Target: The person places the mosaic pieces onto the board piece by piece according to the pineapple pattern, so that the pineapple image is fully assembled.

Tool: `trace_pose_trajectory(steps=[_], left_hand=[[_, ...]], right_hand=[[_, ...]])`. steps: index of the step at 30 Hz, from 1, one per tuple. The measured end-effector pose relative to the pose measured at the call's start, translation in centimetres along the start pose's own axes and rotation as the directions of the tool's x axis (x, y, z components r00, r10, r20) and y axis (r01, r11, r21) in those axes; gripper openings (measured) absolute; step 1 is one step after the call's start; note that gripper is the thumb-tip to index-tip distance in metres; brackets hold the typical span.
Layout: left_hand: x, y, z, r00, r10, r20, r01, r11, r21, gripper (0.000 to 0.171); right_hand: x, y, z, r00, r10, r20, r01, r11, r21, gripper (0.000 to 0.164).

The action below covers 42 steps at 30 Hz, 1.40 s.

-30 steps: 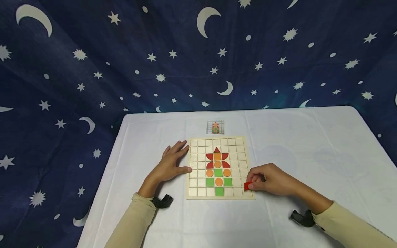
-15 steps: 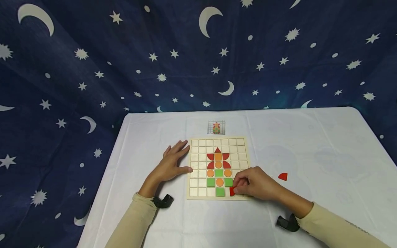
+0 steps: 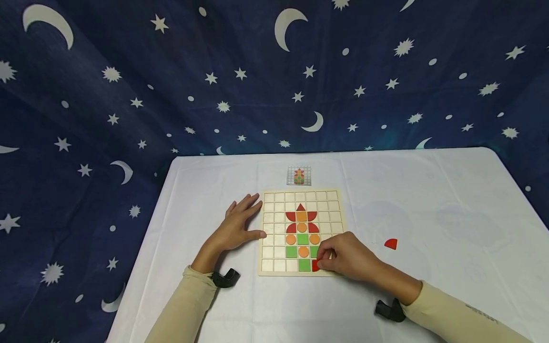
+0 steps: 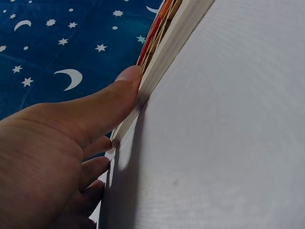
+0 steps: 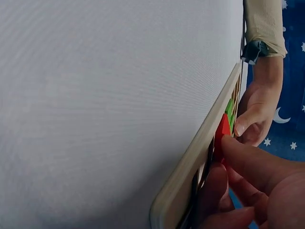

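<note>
A square wooden grid board [image 3: 274,202] lies on the white table, with red, orange and green tiles set in a figure down its middle. My right hand [image 3: 350,257] pinches a red tile [image 3: 315,266] between thumb and fingers. That tile sits over the bottom row, just right of a green square tile [image 3: 304,265]; its right part is hidden by the fingertips. In the right wrist view the red tile [image 5: 220,136] stands slightly tilted at the board's near edge. My left hand [image 3: 235,229] rests at the board's left edge, fingers spread and thumb touching the rim.
A loose red quarter-circle tile [image 3: 391,244] lies on the table right of the board, beyond my right forearm. A small pattern card [image 3: 299,176] with a similar coloured figure lies behind the board. A dark blue star-and-moon cloth [image 3: 240,114] hangs behind the table.
My right hand has moved left with the red tile, from the board's right edge to beside the bottom green square. The loose red quarter-circle has come into view. My left hand stays put.
</note>
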State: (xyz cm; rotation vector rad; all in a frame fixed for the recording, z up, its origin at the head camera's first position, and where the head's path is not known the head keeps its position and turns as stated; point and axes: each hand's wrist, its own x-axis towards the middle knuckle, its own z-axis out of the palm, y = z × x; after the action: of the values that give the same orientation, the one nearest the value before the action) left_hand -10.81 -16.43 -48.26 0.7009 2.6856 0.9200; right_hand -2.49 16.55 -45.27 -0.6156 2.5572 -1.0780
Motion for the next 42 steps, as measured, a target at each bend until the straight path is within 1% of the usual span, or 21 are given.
trace_pose_trajectory(steps=[3, 7, 11, 18, 23, 28, 32, 35, 37, 39, 42], left_hand=[[0.0, 0.0, 0.0, 1.000, 0.000, 0.001, 0.000, 1.000, -0.001, 0.092], [0.0, 0.0, -0.1, 1.000, 0.004, 0.001, -0.004, 1.000, 0.005, 0.092], [0.0, 0.1, -0.1, 1.000, 0.013, -0.008, -0.013, 1.000, 0.007, 0.092], [0.0, 0.1, -0.2, 1.000, 0.013, -0.006, -0.013, 1.000, 0.015, 0.092], [0.0, 0.0, -0.2, 1.000, 0.000, -0.004, 0.000, 1.000, 0.008, 0.092], [0.0, 0.0, -0.2, 1.000, 0.008, -0.005, -0.008, 1.000, 0.005, 0.092], [-0.1, 0.2, -0.1, 1.000, 0.008, -0.002, -0.008, 1.000, 0.006, 0.092], [-0.1, 0.3, -0.1, 1.000, 0.001, 0.000, -0.001, 1.000, -0.001, 0.092], [-0.1, 0.3, -0.1, 1.000, 0.004, 0.000, -0.004, 1.000, -0.004, 0.092], [-0.1, 0.4, -0.1, 1.000, 0.004, -0.001, -0.004, 1.000, -0.004, 0.092], [-0.1, 0.3, -0.1, 1.000, 0.005, -0.002, -0.005, 1.000, -0.001, 0.091]], right_hand=[[0.1, 0.0, 0.2, 1.000, -0.021, -0.021, 0.020, 0.999, -0.050, 0.021], [0.2, -0.1, 0.3, 0.998, -0.048, -0.044, 0.044, 0.995, -0.086, 0.022], [0.1, -0.2, 0.1, 0.998, -0.031, -0.047, 0.026, 0.995, -0.092, 0.020], [0.2, 0.3, -0.1, 0.998, -0.038, -0.041, 0.035, 0.997, -0.074, 0.022], [0.5, 0.5, 0.0, 1.000, -0.003, -0.031, 0.002, 0.999, -0.053, 0.022], [0.1, 1.1, -0.5, 0.999, 0.041, -0.029, -0.040, 0.999, 0.019, 0.020], [-0.8, 1.9, -2.1, 0.996, 0.052, -0.066, -0.047, 0.996, 0.072, 0.018], [-1.6, 2.9, -4.0, 0.993, 0.050, -0.106, -0.042, 0.996, 0.075, 0.016], [-2.2, 3.9, -5.4, 0.992, 0.039, -0.123, -0.032, 0.998, 0.052, 0.014], [-2.8, 5.1, -6.9, 0.990, 0.006, -0.138, -0.006, 1.000, 0.005, 0.012], [-4.0, 7.1, -8.9, 0.991, -0.038, -0.132, 0.031, 0.998, -0.050, 0.012]])
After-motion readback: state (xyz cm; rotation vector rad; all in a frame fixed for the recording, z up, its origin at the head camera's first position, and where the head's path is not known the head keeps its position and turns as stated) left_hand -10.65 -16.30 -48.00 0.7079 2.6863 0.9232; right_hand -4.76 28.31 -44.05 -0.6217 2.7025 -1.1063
